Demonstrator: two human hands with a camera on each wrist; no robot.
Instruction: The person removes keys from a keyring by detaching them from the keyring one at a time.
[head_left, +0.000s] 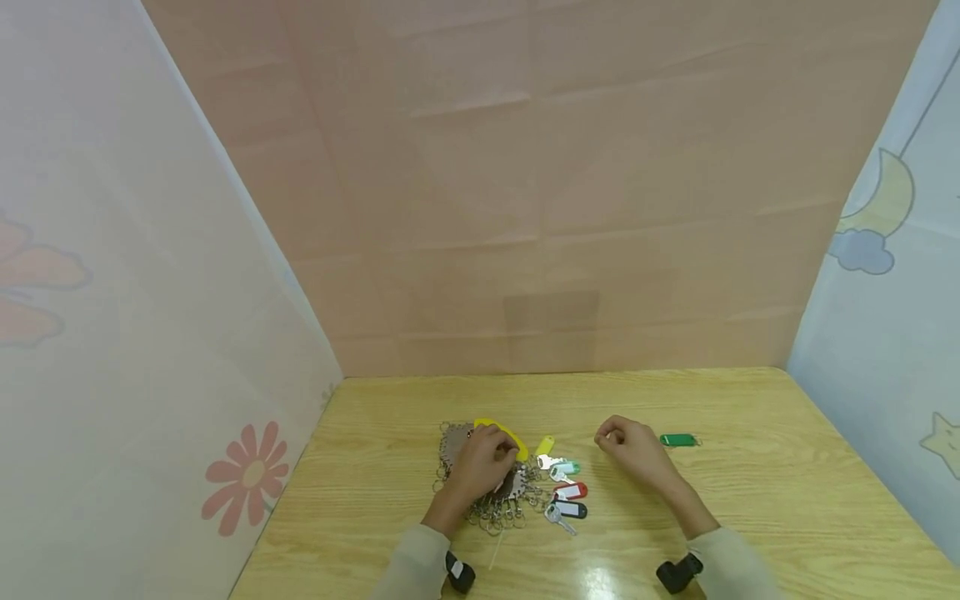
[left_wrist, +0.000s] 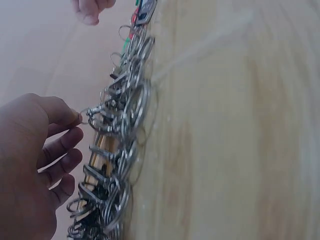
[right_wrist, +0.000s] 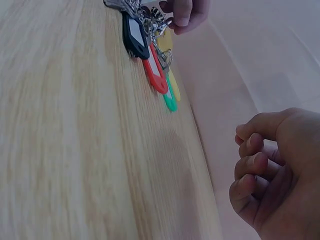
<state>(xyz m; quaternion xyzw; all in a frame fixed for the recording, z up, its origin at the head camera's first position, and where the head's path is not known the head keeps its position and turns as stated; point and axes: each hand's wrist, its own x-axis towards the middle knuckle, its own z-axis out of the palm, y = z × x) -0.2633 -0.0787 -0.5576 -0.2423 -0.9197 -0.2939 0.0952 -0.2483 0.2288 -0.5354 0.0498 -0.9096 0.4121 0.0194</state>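
Observation:
My left hand (head_left: 483, 462) is over a heap of metal key rings (head_left: 497, 523) on the wooden table. Thumb and forefinger pinch one thin ring, clearest in the left wrist view, where more key rings (left_wrist: 135, 110) crowd beside the hand. Beneath the hand, a yellow curved piece (head_left: 513, 442) shows partly. To the heap's right are yellow (head_left: 546, 446), green (head_left: 567, 467), red (head_left: 573, 490) and black key tags (head_left: 572, 509), with silver keys (head_left: 557, 518). My right hand (right_wrist: 272, 165) hovers over the table, fingers loosely curled and thumb against the forefinger; nothing shows in it.
Another green key tag (head_left: 678, 440) with a small ring lies to the right of my right hand. A thin pale strip (head_left: 497, 550) lies in front of the heap. Printed sheets (head_left: 255, 475) stand at both sides and a plain pinkish sheet (head_left: 450, 208) behind.

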